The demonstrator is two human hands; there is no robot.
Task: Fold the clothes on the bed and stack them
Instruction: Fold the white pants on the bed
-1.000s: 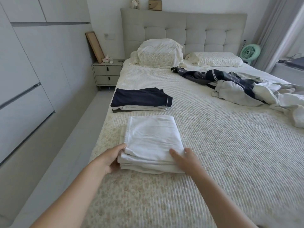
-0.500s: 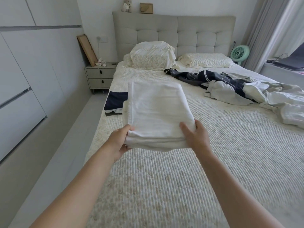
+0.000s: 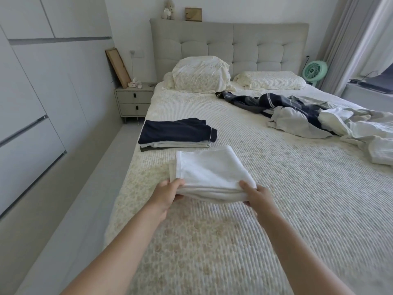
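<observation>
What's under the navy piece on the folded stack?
Beneath the navy garment lie thin pale folded layers and a dark edge at the bottom, on the bed. Only their near edges show; what garments they are is covered.

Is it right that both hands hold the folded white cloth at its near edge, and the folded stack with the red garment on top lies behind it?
Not quite: in the head view, the garment on top of the folded stack is dark navy, not red. The rest stands: the left hand and right hand hold the folded white cloth at its near edge.
</observation>
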